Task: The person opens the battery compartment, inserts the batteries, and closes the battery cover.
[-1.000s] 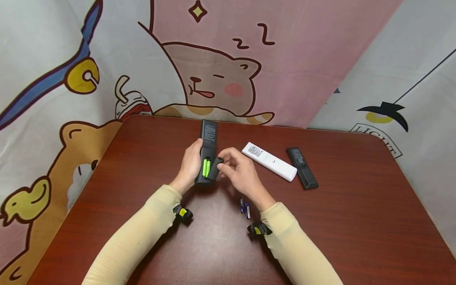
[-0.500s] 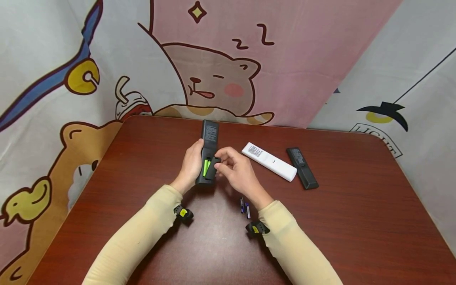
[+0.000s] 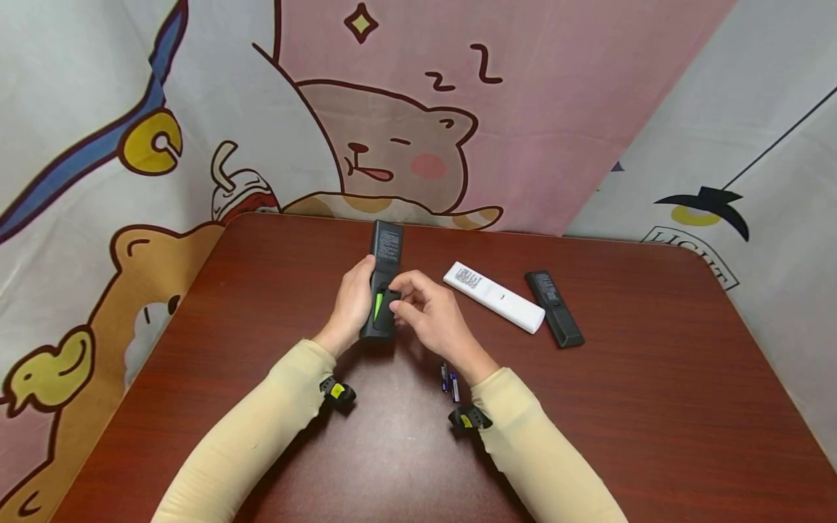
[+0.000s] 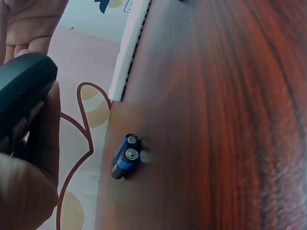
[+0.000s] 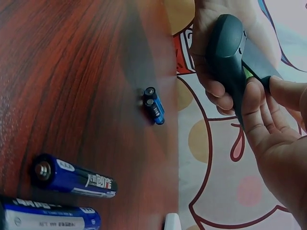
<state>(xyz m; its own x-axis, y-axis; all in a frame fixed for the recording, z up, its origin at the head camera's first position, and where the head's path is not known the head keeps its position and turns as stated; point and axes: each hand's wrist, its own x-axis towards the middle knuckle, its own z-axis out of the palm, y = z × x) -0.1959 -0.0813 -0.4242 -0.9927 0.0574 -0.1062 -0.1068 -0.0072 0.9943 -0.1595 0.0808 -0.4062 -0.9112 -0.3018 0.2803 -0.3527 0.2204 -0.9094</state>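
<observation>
In the head view my left hand (image 3: 349, 303) grips a black remote control (image 3: 388, 248) along its left side, its back facing up. My right hand (image 3: 434, 314) pinches the black battery cover (image 3: 389, 312) between thumb and fingers. The cover lies slightly askew over the battery compartment. A strip of green battery (image 3: 378, 306) shows along the cover's left edge. From the right wrist the cover (image 5: 261, 57) stands at an angle to the remote (image 5: 226, 48), with green in the gap. Only the remote's end (image 4: 29, 79) appears in the left wrist view.
Two blue batteries (image 3: 455, 386) lie on the brown table (image 3: 628, 421) near my right wrist. A farther pair of blue batteries (image 5: 154, 106) shows in the right wrist view. A white remote (image 3: 495, 296) and a smaller black remote (image 3: 555, 309) lie to the right.
My right hand has moved left with the cover, which now hides most of the green batteries. My left hand and the remote have barely moved.
</observation>
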